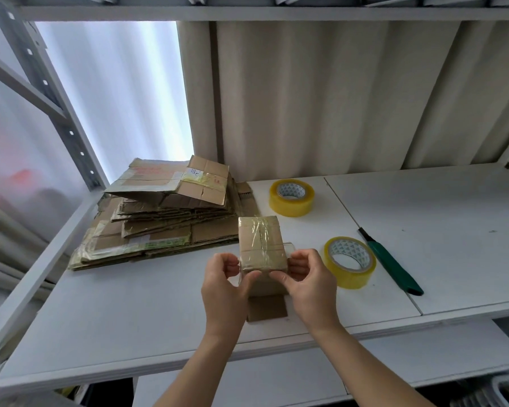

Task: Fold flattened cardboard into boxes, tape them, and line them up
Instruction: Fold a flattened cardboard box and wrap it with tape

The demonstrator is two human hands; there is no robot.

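Cardboard, folded into a small box (261,245) already crossed by clear tape, stands on the white counter (423,230), taken here as the landmark, near its front edge. The left hand (225,284) and right hand (307,282) flank the box's near end; each grip is curled, thumb and fingers pinching the box's lower corners where a loose strip of tape appears to be pressed down. One flap (267,309) lies flat on the counter below the hands. The box's long axis runs away from the person, directly between the grips, so neither hand is clearly nearer. Further back on the counter's left sits the stack of flattened cardboard (159,218); two yellow tape rolls (291,197) (349,262) and a green-handled cutter (394,262) lie to the right. Smoothing the tape is judged the step in hand.
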